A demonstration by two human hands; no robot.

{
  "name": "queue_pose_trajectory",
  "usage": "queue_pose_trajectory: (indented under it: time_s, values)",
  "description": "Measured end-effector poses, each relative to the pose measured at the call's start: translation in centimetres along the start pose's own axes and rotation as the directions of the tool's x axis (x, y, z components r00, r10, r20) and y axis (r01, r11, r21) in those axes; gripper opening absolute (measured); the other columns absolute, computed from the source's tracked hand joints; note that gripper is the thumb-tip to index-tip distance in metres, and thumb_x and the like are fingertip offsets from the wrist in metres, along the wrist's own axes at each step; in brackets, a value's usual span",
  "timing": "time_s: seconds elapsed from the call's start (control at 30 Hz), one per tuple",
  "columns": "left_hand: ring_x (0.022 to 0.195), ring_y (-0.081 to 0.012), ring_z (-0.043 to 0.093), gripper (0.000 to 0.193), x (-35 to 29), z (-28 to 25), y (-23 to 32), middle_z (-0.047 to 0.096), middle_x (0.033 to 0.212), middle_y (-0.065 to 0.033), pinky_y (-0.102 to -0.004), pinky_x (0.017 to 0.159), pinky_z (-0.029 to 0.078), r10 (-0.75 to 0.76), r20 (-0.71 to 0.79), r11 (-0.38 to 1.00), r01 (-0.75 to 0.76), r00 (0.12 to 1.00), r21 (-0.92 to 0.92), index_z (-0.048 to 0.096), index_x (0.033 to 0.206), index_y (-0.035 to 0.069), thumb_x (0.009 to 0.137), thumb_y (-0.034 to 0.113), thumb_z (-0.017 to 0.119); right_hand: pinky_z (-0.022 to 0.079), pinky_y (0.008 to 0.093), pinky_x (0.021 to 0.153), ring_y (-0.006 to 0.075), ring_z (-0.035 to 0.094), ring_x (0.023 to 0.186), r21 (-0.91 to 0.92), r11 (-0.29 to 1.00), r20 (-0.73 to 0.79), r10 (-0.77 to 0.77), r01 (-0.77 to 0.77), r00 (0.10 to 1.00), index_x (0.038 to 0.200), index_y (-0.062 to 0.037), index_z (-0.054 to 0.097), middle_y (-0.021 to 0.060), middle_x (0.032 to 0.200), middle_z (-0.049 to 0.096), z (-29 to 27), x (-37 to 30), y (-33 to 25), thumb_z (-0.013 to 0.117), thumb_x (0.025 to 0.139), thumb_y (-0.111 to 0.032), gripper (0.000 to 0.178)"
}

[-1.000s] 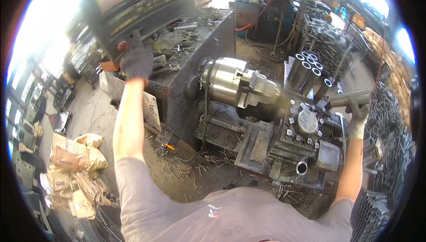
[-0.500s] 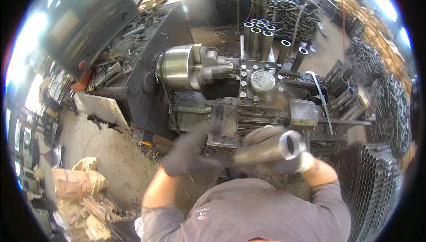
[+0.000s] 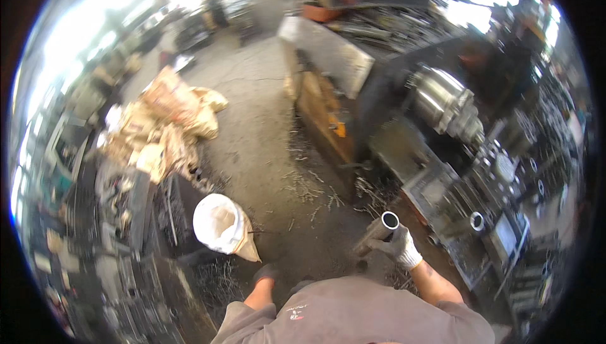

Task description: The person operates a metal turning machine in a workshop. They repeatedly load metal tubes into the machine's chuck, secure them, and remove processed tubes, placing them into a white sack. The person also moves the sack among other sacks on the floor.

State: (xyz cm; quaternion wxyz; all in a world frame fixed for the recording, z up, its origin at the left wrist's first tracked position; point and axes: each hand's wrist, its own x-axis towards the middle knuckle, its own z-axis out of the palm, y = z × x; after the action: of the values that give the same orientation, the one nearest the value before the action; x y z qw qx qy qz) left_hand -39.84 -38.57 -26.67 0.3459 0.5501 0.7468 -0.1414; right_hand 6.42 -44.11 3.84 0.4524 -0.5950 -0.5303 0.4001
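Observation:
My right hand (image 3: 399,247), in a pale work glove, is closed around a short grey metal tube (image 3: 372,235). The tube is tilted, with its bright open end facing up. My left hand (image 3: 267,272), in a dark glove, hangs low close to my body, near a white sack (image 3: 219,223) with an open mouth; its fingers are too blurred to read. To the right stands a lathe, its shiny chuck (image 3: 440,96) facing the tool post (image 3: 504,166). Another tube end (image 3: 476,221) shows on the lathe's near side.
Crumpled tan sacks (image 3: 177,113) are heaped on the floor at left. Metal shavings (image 3: 312,189) litter the ground beside the lathe base. A pale metal plate (image 3: 328,53) leans by the machine's end. Dark metal stock (image 3: 136,218) crowds the lower left.
The view has swung left, so the lathe now sits at the right and the white sack has come into sight. My left hand has dropped away from the tube; my right still holds it.

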Motion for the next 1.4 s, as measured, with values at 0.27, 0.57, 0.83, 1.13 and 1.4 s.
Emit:
queue_pose_trajectory:
  time_s: [0.27, 0.57, 0.83, 1.13, 1.4]
  values:
    - [0.136, -0.0355, 0.060, 0.064, -9.5, 12.1, -35.8, 0.062, 0.149, -0.0178, -0.0472, 0.110, 0.047, -0.457, 0.089, 0.813, 0.456, 0.885, -0.364, 0.068, 0.140, 0.011, 0.099, 0.059, 0.054, 0.057, 0.0355, 0.077, 0.0174, 0.070, 0.081, -0.130, 0.983, 0.500, -0.047, 0.129, 0.865, 0.098, -0.0052, 0.074, 0.0075, 0.087, 0.075, 22.0, 7.3, -2.9, 0.086, 0.083, -0.026, 0.028]
    - [0.128, -0.0328, 0.064, 0.056, -20.6, 30.7, -31.8, 0.068, 0.139, -0.0166, -0.0473, 0.104, 0.051, -0.621, 0.230, 0.389, 0.549, 0.750, -0.740, 0.072, 0.133, 0.011, 0.100, 0.052, 0.054, 0.059, 0.0421, 0.079, 0.0289, 0.076, 0.087, -0.005, 0.904, 0.938, -0.145, 0.428, 0.315, 0.106, -0.0047, 0.075, 0.0156, 0.094, 0.078, 47.4, 4.7, -10.6, 0.089, 0.078, -0.033, 0.043]
    - [0.120, -0.0310, 0.069, 0.050, -25.1, 40.0, -16.7, 0.073, 0.131, -0.0151, -0.0476, 0.098, 0.054, -0.647, 0.481, -0.040, 0.604, 0.591, -0.796, 0.075, 0.128, 0.011, 0.101, 0.048, 0.053, 0.058, 0.0412, 0.087, 0.0290, 0.076, 0.099, 0.417, 0.696, 0.909, -0.339, 0.585, -0.244, 0.124, -0.0075, 0.069, 0.0158, 0.106, 0.077, 63.5, -1.5, -18.8, 0.091, 0.079, -0.035, 0.057]
    - [0.135, -0.0379, 0.057, 0.065, -29.1, 32.0, -15.7, 0.054, 0.150, -0.0248, -0.0461, 0.111, 0.046, -0.645, 0.724, -0.758, 0.078, -0.244, -0.648, 0.051, 0.148, -0.001, 0.106, 0.049, 0.049, 0.061, 0.0461, 0.086, 0.0394, 0.075, 0.100, 0.591, 0.635, 0.800, -0.384, 0.497, -0.462, 0.126, -0.0086, 0.068, 0.0191, 0.110, 0.076, 80.7, -4.9, -20.1, 0.089, 0.074, -0.039, 0.064]
    - [0.140, -0.0430, 0.053, 0.076, -41.6, 16.2, -27.0, 0.046, 0.158, -0.0315, -0.0438, 0.116, 0.043, -0.296, 0.514, -0.327, -0.420, -0.805, -0.846, 0.040, 0.157, -0.008, 0.109, 0.050, 0.049, 0.064, 0.0382, 0.072, 0.0297, 0.078, 0.080, 0.903, 0.397, 0.361, -0.494, 0.164, -0.791, 0.106, -0.0071, 0.079, 0.0162, 0.093, 0.079, 87.8, -1.3, -32.3, 0.083, 0.084, -0.019, 0.025]
